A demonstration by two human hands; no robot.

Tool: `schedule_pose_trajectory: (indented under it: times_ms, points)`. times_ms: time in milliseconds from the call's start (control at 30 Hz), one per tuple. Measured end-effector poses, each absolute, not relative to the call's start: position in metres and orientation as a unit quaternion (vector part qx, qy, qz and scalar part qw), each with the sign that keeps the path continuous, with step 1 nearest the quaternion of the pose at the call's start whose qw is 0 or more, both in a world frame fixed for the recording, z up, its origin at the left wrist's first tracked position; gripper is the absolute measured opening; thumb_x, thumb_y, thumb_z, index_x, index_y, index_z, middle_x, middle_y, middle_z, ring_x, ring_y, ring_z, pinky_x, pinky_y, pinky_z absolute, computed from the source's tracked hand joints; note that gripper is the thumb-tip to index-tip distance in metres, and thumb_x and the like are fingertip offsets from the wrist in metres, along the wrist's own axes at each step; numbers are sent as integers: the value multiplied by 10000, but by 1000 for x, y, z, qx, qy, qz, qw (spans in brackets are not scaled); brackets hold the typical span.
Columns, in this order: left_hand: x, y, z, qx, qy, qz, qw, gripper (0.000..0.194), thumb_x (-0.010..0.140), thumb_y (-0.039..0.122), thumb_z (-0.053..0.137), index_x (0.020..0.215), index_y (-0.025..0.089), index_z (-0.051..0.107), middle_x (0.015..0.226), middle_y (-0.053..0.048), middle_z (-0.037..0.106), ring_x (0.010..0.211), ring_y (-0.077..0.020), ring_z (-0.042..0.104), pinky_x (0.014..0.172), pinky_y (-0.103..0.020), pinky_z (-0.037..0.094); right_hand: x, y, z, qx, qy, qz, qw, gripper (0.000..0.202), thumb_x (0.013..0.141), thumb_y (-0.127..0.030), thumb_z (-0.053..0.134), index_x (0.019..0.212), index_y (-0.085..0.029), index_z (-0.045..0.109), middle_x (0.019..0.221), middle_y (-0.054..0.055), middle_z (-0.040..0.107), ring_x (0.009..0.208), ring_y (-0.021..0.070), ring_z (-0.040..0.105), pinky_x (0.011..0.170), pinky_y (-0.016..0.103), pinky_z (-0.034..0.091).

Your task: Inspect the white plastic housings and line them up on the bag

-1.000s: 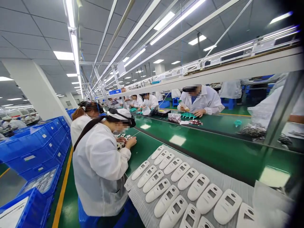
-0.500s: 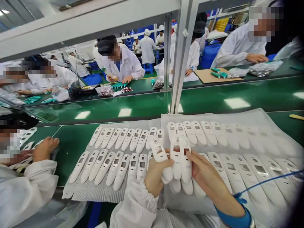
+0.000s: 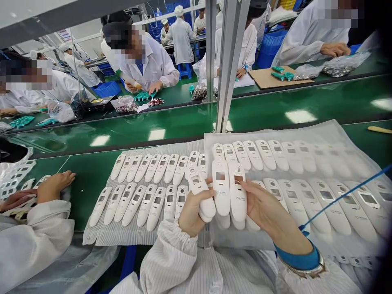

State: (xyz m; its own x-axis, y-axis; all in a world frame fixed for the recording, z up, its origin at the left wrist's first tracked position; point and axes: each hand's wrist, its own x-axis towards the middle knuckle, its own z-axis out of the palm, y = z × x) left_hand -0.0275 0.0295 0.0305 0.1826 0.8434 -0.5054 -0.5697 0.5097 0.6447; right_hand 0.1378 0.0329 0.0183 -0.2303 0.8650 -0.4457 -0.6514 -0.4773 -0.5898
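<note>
Three white handset shells, each with a display window, are fanned just off centre of my feed, towards six o'clock. The left hand (image 3: 193,214) is curled round the left-hand shell (image 3: 208,206), thumb across its front, the shell tipping towards eleven. The right hand (image 3: 263,204) pinches the right-hand shell (image 3: 237,206) by its edge, and I can see a finger through its window. Which hand carries the middle shell (image 3: 221,200) I cannot tell.

A second ago my feed pointed along the bench with neither hand in it; half a second ago the same fan was up, but its printing was hard to make out. Now the view has tipped down a little, the grip looks much the same, and the logos on the middle and right-hand shells show clearly. I judge that attention has settled on the held shells, fronts facing the wearer.

Around them, rows of shells lie on a ribbed foam sheet (image 3: 101,236) towards eight to eleven o'clock, and more on a translucent sheet (image 3: 300,132) towards two to four. A blue cord (image 3: 337,202) runs from the right wristband (image 3: 301,257) towards three. At nine, a co-worker's hand (image 3: 58,185) rests on the bench; at twelve stands a metal post (image 3: 230,77).
</note>
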Motion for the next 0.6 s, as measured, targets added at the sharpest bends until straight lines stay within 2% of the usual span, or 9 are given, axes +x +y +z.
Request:
schedule_pose_trajectory:
  times_ms: [167, 333, 400, 500, 600]
  points:
    - [-28, 30, 31, 180, 436, 455, 755, 478, 707, 177, 685, 1172, 148, 579, 955, -61, 706, 982, -229, 631, 787, -282, 485, 142, 33, 21, -342, -163, 791, 481, 277, 899, -276, 574, 1157, -216, 656, 1214, 37, 620, 1157, 223, 547, 839, 268, 546]
    - [-26, 29, 34, 197, 443, 445, 753, 398, 714, 163, 690, 1104, 152, 608, 968, -66, 700, 972, -233, 632, 784, -295, 494, 141, 30, 24, -382, -152, 766, 495, 276, 872, -243, 611, 1142, -210, 654, 1177, 50, 634, 1115, 233, 568, 829, 301, 551]
    - [-24, 28, 34, 192, 450, 443, 751, 388, 709, 163, 694, 1089, 152, 615, 964, -66, 698, 964, -230, 633, 768, -288, 498, 140, 30, 23, -409, -160, 742, 506, 303, 849, -260, 643, 1150, -228, 639, 1137, 45, 649, 1069, 231, 592, 796, 301, 555]
    - [-24, 26, 33, 175, 463, 443, 748, 382, 705, 168, 701, 1077, 161, 619, 966, -60, 695, 943, -217, 637, 761, -281, 503, 137, 30, 21, -459, -209, 690, 520, 366, 848, -367, 649, 1200, -291, 577, 1086, 21, 660, 959, 207, 625, 747, 300, 551]
    - [-25, 25, 33, 163, 454, 440, 758, 388, 707, 171, 700, 1085, 155, 613, 962, -70, 695, 922, -217, 642, 797, -302, 507, 136, 30, 21, -482, -297, 654, 502, 429, 811, -418, 685, 1197, -309, 532, 1013, 5, 664, 823, 169, 623, 717, 292, 536]
